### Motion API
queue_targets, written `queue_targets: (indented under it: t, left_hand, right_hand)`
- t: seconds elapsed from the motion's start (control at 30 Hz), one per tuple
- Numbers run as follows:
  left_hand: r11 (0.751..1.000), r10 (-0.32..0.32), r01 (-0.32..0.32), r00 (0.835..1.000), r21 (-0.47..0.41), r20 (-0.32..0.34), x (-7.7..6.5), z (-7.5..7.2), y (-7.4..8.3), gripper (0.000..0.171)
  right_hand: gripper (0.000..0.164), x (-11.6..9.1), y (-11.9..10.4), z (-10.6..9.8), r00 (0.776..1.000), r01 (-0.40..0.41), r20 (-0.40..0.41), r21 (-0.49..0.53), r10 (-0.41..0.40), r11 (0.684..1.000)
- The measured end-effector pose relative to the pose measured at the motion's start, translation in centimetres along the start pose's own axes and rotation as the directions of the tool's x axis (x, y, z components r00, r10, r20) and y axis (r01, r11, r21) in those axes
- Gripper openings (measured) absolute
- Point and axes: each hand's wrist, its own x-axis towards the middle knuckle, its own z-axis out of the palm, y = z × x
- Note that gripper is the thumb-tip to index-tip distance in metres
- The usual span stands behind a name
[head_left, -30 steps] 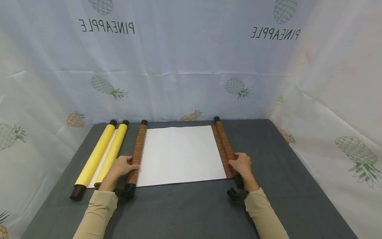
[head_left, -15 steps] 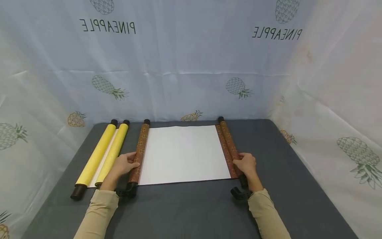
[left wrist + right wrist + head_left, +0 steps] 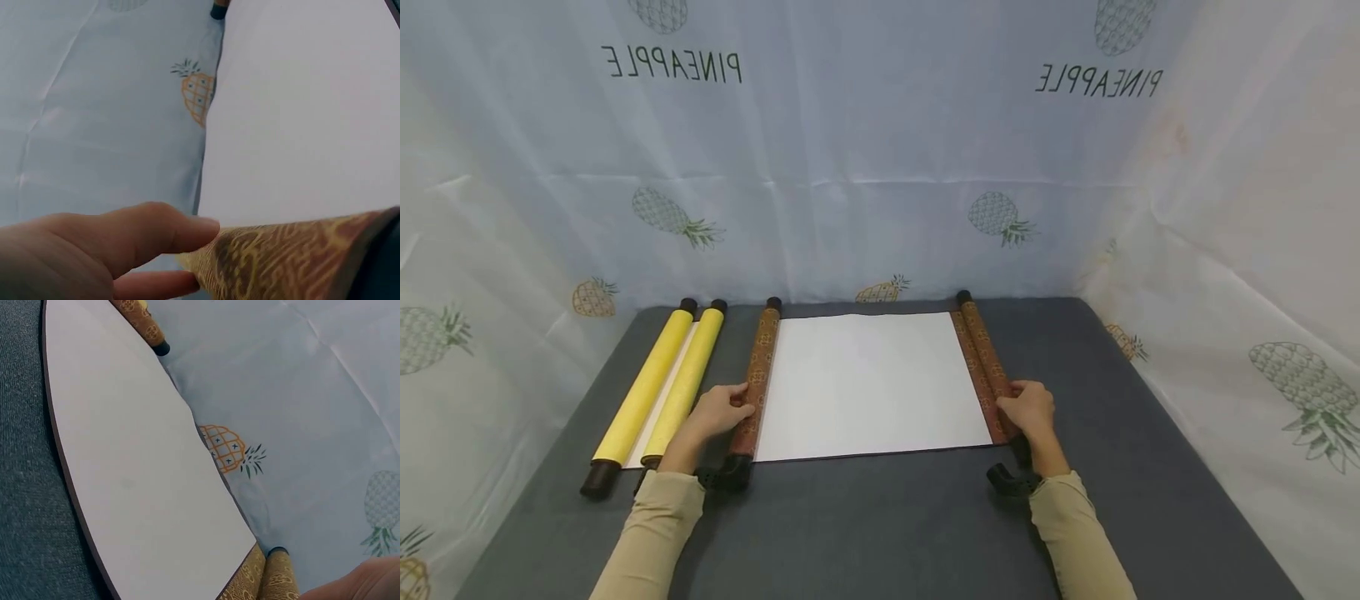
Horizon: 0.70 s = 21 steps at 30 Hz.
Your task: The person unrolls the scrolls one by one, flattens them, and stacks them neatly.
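A brown patterned hanging scroll lies partly unrolled on the dark table, its blank white sheet (image 3: 872, 383) facing up. The left hand (image 3: 718, 411) holds the scroll's thick left roll (image 3: 762, 354) between thumb and fingers, near its lower half. In the left wrist view, the thumb (image 3: 169, 231) lies on the brown backing (image 3: 281, 256). At the other end, the right hand (image 3: 1032, 408) grips the thinner right roller (image 3: 987, 346), beside a strip of brown border (image 3: 976, 367). Only a bit of the right hand (image 3: 362, 581) shows in the right wrist view, at the roller (image 3: 278, 578).
A yellow scroll (image 3: 647, 383) with two rolls and black end knobs lies left of the left forearm. A pineapple-printed curtain (image 3: 880, 150) hangs along the table's (image 3: 865, 533) back and sides. Black wrist mounts (image 3: 1011, 481) sit near both cuffs.
Both hands have shifted to the right with the brown scroll, the right hand a little farther. Slightly more white sheet shows between the rolls. The yellow scroll stays in place.
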Motion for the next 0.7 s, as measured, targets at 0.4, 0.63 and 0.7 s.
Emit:
queue_targets:
  t: [0.4, 0.63, 0.7]
  left_hand:
    - [0.999, -0.038, 0.038, 0.999, 0.020, -0.003, 0.3, 0.5, 0.3, 0.070]
    - [0.999, -0.048, 0.048, 0.999, -0.015, -0.017, 0.3, 0.5, 0.0, 0.065]
    - [0.998, -0.049, 0.049, 0.998, -0.031, -0.028, 0.2, 0.5, -0.1, 0.062]
  right_hand:
    - [0.050, 0.4, 0.9, -0.9, 1.000, -0.023, -0.014, -0.007, 0.023, 1.000]
    - [0.051, 0.6, 1.3, -1.1, 0.999, -0.052, -0.006, -0.006, 0.052, 0.999]
    - [0.051, 0.6, 1.3, -1.2, 0.999, -0.054, -0.005, -0.006, 0.054, 0.999]
